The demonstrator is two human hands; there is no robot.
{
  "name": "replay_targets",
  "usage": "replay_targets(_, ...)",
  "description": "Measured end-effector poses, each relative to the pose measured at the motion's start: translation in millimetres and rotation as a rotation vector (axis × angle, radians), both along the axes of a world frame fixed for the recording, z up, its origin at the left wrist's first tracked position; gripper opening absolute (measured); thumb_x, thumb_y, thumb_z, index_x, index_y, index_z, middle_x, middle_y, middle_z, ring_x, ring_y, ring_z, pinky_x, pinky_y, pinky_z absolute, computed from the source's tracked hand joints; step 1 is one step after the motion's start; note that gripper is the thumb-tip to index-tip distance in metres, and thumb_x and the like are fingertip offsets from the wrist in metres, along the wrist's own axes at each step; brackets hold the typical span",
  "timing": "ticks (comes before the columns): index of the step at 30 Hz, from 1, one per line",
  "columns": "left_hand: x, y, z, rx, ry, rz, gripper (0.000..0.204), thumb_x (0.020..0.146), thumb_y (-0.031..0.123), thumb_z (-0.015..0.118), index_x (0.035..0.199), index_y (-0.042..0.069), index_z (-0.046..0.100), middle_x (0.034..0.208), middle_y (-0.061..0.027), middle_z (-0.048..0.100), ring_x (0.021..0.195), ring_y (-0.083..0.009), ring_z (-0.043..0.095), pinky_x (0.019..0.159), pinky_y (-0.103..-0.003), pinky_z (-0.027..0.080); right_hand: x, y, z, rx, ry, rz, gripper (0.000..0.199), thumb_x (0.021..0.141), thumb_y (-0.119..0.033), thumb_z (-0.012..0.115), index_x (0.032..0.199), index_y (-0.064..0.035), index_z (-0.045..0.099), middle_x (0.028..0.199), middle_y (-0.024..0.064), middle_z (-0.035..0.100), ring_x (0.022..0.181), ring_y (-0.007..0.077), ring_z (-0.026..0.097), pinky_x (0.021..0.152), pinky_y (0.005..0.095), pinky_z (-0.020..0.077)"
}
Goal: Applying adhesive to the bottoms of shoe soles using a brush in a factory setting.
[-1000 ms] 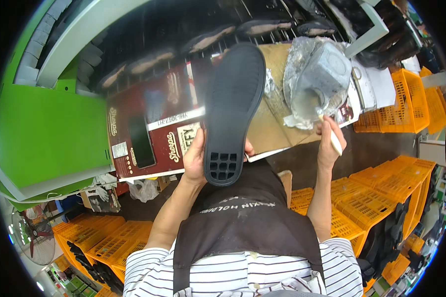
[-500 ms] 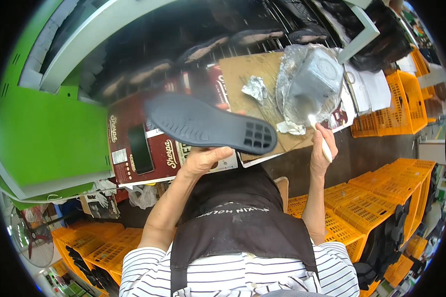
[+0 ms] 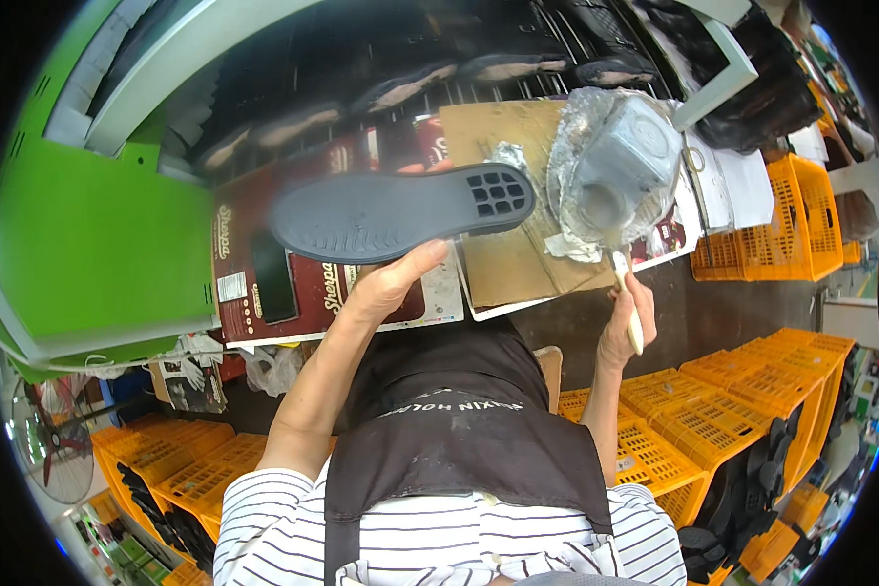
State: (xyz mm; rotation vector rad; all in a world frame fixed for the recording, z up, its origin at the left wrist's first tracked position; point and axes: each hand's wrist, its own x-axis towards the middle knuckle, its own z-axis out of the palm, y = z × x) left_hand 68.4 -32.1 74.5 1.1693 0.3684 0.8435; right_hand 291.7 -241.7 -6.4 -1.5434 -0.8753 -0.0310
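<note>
A dark grey shoe sole lies across my left hand, gripped at its middle with the thumb along the near edge. Its heel end, with a grid of square hollows, points right. My right hand is closed round the pale handle of a brush. The brush's tip is at the near edge of a plastic-wrapped grey container, close to its round opening. Whether the tip touches the container, I cannot tell. Crumpled foil lies beside the opening.
Beneath the sole lie brown cardboard and a dark red printed sheet with a black phone. Several shoe pieces line a dark rack behind. A green cabinet stands left; orange crates are to the right.
The brush and my right hand have come down slightly, away from the container's opening. The sole has shifted a little left and turned more level, still in my left hand.
</note>
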Motion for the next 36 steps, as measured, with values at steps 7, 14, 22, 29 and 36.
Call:
replay_targets(7, 5, -2, 11, 0.241, 0.069, 0.095, 0.074, 0.078, 0.002, 0.066, 0.142, 0.009, 0.029, 0.147, -0.0187, 0.033, 0.134, -0.0276, 0.037, 0.110, -0.042, 0.032, -28, 22, 60, 0.293, 0.020, 0.168, 0.039, 0.092, -0.031, 0.059, 0.103, 0.0063, 0.064, 0.087, 0.0184, 0.063, 0.070, 0.0221, 0.060, 0.062, 0.0286, 0.0491)
replay_targets(14, 16, -10, 20, 0.518, 0.100, 0.229, 0.072, 0.073, 0.001, 0.074, 0.136, 0.003, 0.039, 0.140, -0.0150, 0.046, 0.126, -0.0221, 0.047, 0.103, -0.035, 0.038, -65, 72, 103, 0.198, -0.064, 0.426, 0.033, 0.086, -0.025, 0.070, 0.101, 0.0039, 0.068, 0.086, 0.0156, 0.066, 0.073, 0.0210, 0.062, 0.064, 0.0277, 0.0492)
replay_targets(22, 21, -16, 5, 0.447, 0.053, 0.255, 0.061, 0.070, 0.011, 0.080, 0.124, 0.001, 0.055, 0.131, -0.0129, 0.056, 0.111, -0.0175, 0.059, 0.094, -0.031, 0.046, -96, 96, 115, 0.204, -0.013, 0.659, 0.027, 0.078, -0.008, 0.074, 0.101, 0.0047, 0.068, 0.088, 0.0136, 0.068, 0.076, 0.0223, 0.065, 0.068, 0.0293, 0.0518)
replay_targets(29, 13, -2, -14, -0.180, 0.049, -0.138, 0.065, 0.074, 0.015, 0.079, 0.130, -0.001, 0.050, 0.132, -0.0130, 0.054, 0.117, -0.0161, 0.053, 0.099, -0.031, 0.043, -113, 107, 121, 0.202, -0.020, 0.729, 0.026, 0.075, -0.009, 0.076, 0.098, 0.0021, 0.070, 0.085, 0.0122, 0.069, 0.072, 0.0225, 0.064, 0.064, 0.0297, 0.0518)
replay_targets(36, -2, -13, -36, -0.081, 0.152, -0.279, 0.058, 0.083, 0.023, 0.071, 0.132, 0.003, 0.046, 0.131, -0.0135, 0.052, 0.117, -0.0214, 0.053, 0.102, -0.036, 0.041, -108, 115, 124, 0.182, -0.063, 0.755, 0.026, 0.074, -0.008, 0.075, 0.097, 0.0025, 0.070, 0.084, 0.0124, 0.069, 0.071, 0.0230, 0.065, 0.063, 0.0296, 0.0521)
